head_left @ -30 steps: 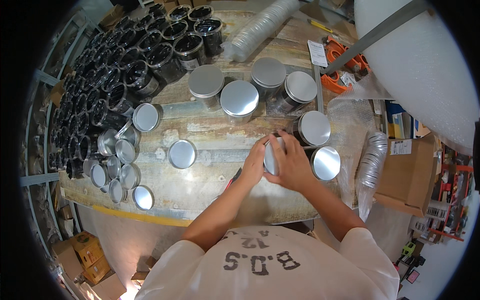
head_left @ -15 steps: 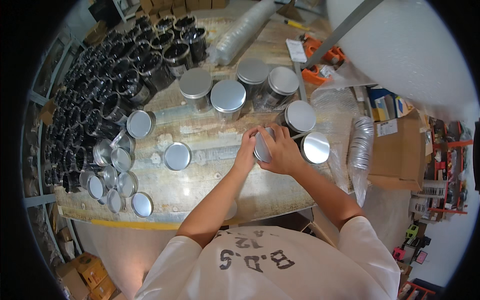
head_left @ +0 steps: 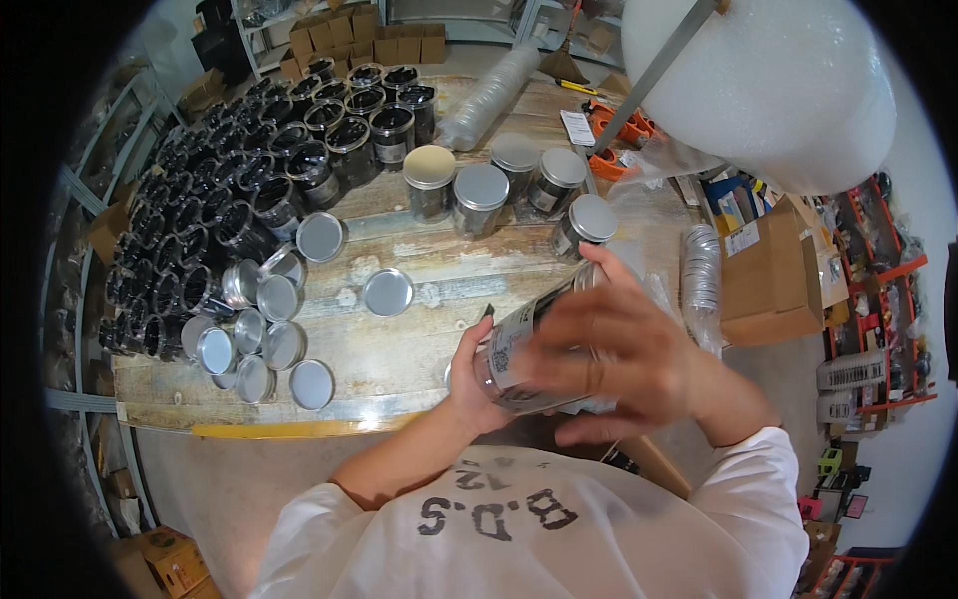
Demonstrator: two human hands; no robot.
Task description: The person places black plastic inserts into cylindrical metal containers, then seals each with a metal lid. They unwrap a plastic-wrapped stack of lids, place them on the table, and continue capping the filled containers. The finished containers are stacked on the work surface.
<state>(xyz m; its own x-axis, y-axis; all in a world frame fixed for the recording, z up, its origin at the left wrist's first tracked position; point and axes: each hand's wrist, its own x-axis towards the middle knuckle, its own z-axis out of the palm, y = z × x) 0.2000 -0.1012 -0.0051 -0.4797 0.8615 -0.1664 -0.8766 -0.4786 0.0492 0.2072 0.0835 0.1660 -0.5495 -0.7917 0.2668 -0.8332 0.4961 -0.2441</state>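
A clear jar with a printed label (head_left: 511, 351) is tilted on its side close to my body. My left hand (head_left: 473, 387) wraps round its lower end, thumb on the near side. Over the jar's other end lies my right hand (head_left: 631, 347), its fingers smeared by motion; whether they grip is hard to see. That end of the jar is hidden behind it. Beyond my hands stands a group of jars with silver lids, the nearest being a lidded jar (head_left: 591, 222). A loose silver lid (head_left: 387, 292) rests flat on the table to the left.
Many open jars with dark contents (head_left: 249, 180) crowd the table's left. Several loose lids (head_left: 269, 299) lie before them. A wrapped lid stack (head_left: 491, 98) lies at the back, another wrapped stack (head_left: 702, 280) at right. A bubble-wrap roll (head_left: 768, 90) and a cardboard box (head_left: 768, 270) stand right.
Both hands were at a jar's silver lid on the table. Now the jar is up and tilted near my body, my left hand at its lower end. The head view has shifted.
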